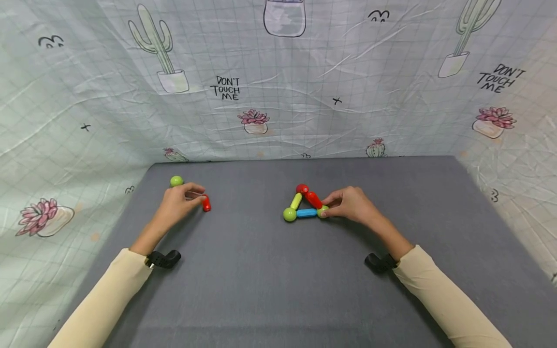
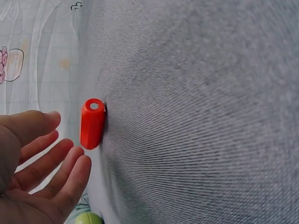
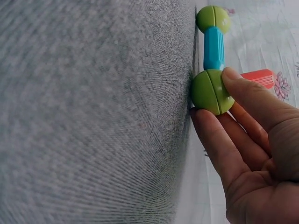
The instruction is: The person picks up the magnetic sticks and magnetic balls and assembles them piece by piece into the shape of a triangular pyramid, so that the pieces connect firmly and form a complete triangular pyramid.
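Note:
A short red rod lies on the grey mat at the left. My left hand hovers just beside it with its fingers relaxed and spread; none wraps the red rod. At the right lies a flat triangle of toy pieces: a blue rod, a yellow-green rod, a red rod, a red ball and a green ball. My right hand pinches the triangle's right corner, a green ball, between thumb and fingers.
A loose green ball sits behind my left hand near the mat's back left corner. A cactus-print cloth rises behind and at both sides of the mat. Both wrists carry black camera mounts.

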Action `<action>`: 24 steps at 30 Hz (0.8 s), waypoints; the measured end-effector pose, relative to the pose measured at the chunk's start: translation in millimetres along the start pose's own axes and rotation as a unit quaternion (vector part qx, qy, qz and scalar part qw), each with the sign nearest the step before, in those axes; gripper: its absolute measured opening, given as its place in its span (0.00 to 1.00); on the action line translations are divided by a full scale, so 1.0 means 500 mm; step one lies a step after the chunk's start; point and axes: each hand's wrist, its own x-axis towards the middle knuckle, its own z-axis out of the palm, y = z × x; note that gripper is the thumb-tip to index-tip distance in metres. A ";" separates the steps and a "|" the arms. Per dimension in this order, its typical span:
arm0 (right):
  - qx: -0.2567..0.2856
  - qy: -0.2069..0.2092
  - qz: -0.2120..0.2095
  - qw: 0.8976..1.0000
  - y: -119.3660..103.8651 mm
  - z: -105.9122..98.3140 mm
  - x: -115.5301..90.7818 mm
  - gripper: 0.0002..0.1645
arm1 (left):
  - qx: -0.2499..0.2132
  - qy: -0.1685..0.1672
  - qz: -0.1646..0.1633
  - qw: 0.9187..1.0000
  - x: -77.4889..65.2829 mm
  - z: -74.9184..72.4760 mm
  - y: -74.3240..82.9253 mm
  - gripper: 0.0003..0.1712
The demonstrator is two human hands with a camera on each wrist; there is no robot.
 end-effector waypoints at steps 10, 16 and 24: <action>-0.002 -0.001 -0.001 1.000 0.000 0.000 0.000 0.18 | -0.006 -0.044 -0.052 0.998 0.005 0.007 -0.001 0.21; 0.000 -0.001 -0.006 1.000 0.004 0.000 0.001 0.18 | -0.026 -0.065 -0.051 0.996 0.010 0.008 0.003 0.25; -0.003 -0.005 -0.008 1.000 0.008 0.002 0.003 0.18 | -0.040 -0.048 -0.033 0.998 0.009 0.017 0.010 0.24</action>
